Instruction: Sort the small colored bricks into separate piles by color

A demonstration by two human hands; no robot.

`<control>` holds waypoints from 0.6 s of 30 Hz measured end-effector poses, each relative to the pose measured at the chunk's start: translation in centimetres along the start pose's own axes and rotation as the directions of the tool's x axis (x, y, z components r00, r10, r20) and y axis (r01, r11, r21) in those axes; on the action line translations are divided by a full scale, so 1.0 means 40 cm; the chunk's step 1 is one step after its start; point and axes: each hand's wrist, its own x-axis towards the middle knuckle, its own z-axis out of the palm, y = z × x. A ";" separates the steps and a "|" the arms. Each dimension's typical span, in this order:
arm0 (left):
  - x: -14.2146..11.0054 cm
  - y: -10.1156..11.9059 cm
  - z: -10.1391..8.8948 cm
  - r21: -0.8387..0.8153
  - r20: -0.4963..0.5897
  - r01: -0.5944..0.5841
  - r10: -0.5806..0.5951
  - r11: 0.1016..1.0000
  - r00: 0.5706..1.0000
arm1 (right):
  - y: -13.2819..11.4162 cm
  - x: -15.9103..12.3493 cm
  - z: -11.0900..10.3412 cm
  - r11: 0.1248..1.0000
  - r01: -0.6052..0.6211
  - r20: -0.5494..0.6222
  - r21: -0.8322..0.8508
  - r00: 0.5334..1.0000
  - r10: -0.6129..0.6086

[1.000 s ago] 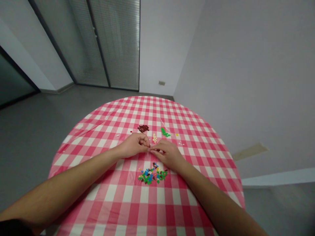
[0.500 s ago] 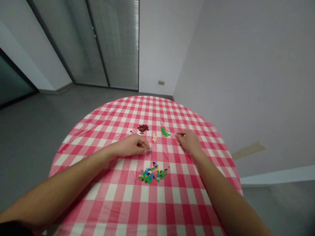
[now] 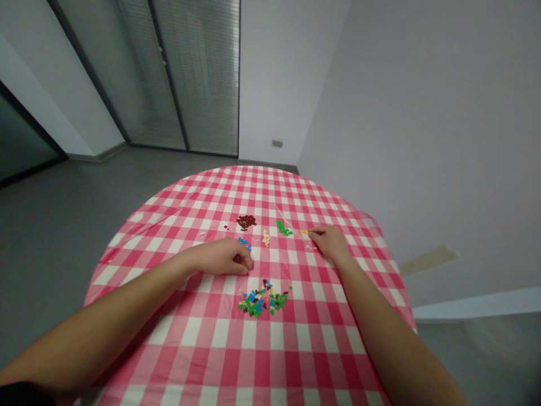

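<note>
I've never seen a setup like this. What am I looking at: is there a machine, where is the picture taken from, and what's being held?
There's no machine: these are a person's two bare hands, filmed by one head-worn camera looking forward and down. A pink-and-white gingham tablecloth bears a mixed heap of small coloured pieces, a brown group, a green group, a cream group and a blue group. The left hand is beside the blue group, the right hand near a yellow piece. I cannot tell whether either holds anything.

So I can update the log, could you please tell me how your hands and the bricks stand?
Left hand curled on the checked tablecloth, beside blue bricks; grip unclear. Right hand, fingertips by a yellow brick. Mixed pile nearer the body.
</note>
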 end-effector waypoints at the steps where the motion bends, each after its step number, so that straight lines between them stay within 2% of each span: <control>1: -0.001 0.001 -0.001 0.018 0.019 -0.009 0.009 1.000 1.000 | 0.000 0.000 -0.001 1.000 -0.002 0.000 -0.001 1.000 0.002; 6: -0.008 0.010 0.008 -0.020 0.131 -0.046 0.048 0.999 0.990 | -0.003 -0.002 -0.001 1.000 -0.010 0.010 0.014 1.000 0.010; 11: -0.011 0.022 0.020 -0.012 0.156 -0.090 0.091 0.996 0.984 | -0.003 -0.004 0.005 0.998 -0.003 0.004 0.070 1.000 0.003; 18: -0.004 0.032 0.032 0.044 0.151 -0.196 0.187 0.980 0.971 | -0.006 -0.004 0.005 0.990 -0.022 -0.177 0.141 0.983 0.047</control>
